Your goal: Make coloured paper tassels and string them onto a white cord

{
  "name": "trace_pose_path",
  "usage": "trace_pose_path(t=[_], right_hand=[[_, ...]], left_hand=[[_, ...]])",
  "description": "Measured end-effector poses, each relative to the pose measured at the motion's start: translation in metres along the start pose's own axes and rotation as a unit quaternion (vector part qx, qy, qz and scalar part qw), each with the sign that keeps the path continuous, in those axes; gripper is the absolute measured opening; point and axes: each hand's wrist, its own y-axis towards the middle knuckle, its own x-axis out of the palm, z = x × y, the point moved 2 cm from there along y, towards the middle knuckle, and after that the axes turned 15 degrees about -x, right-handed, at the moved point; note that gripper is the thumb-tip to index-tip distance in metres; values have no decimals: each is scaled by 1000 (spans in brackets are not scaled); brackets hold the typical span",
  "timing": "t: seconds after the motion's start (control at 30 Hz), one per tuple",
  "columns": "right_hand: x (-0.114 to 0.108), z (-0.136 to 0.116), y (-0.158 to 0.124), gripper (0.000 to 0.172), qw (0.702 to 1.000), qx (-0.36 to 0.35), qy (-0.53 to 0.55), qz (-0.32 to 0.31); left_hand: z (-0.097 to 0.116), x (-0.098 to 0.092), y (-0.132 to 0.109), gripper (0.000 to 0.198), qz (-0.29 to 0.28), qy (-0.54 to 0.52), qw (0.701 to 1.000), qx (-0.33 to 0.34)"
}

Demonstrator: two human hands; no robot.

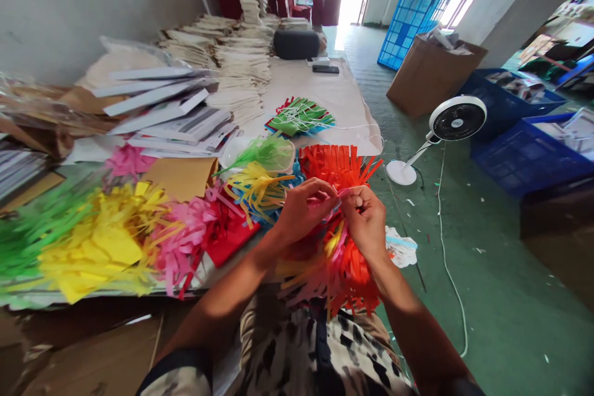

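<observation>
My left hand (310, 203) and my right hand (364, 213) meet at the table's right edge, fingers pinched. Between them runs a pink strip of fringed paper (342, 193), held by both. Below my hands hang red-orange fringed paper strips (356, 275), with some yellow and pink among them. More red-orange fringe (331, 162) lies just beyond my fingers. Left of my left hand are yellow tassel strips (260, 182), beside a white plastic tray (283, 164) with green strips (262, 151) over it.
Heaps of green (41, 232), yellow (106, 247) and pink fringe (180, 229) cover the table's left. Farther off are a green fringed bundle with white string (301, 116), a phone (325, 68) and paper stacks (241, 68). A white fan (457, 120) and blue crates (533, 151) stand right.
</observation>
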Motion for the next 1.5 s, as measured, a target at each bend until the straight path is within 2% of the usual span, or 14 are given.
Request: trace_pose_path(t=[0.07, 0.17, 0.4, 0.57, 0.77, 0.93, 1.3, 1.5], right_hand=[[0, 1, 0, 25, 1000, -4, -13, 4], [-1, 3, 0, 26, 1000, -11, -19, 6], [0, 3, -2, 23, 1000, -13, -19, -2], [2, -1, 0, 22, 1000, -17, -20, -3], [3, -7, -3, 20, 997, -21, 63, 33], [4, -12, -8, 21, 994, -41, 97, 27], [6, -14, -9, 16, 989, -88, 119, -30], [7, -15, -8, 17, 986, -91, 131, -55]], left_hand=[[-2, 0, 1, 19, -47, -18, 998, -48], [-4, -1, 2, 29, -86, -56, 991, -88], [-5, -5, 6, 33, -85, -38, 992, -84], [1, -5, 4, 32, -151, -158, 968, -127], [2, -9, 8, 38, -92, -235, 946, -204], [1, -8, 12, 43, -68, -267, 935, -222], [-8, -3, 11, 35, -100, -368, 895, -231], [-7, 0, 9, 34, -131, -380, 882, -245]])
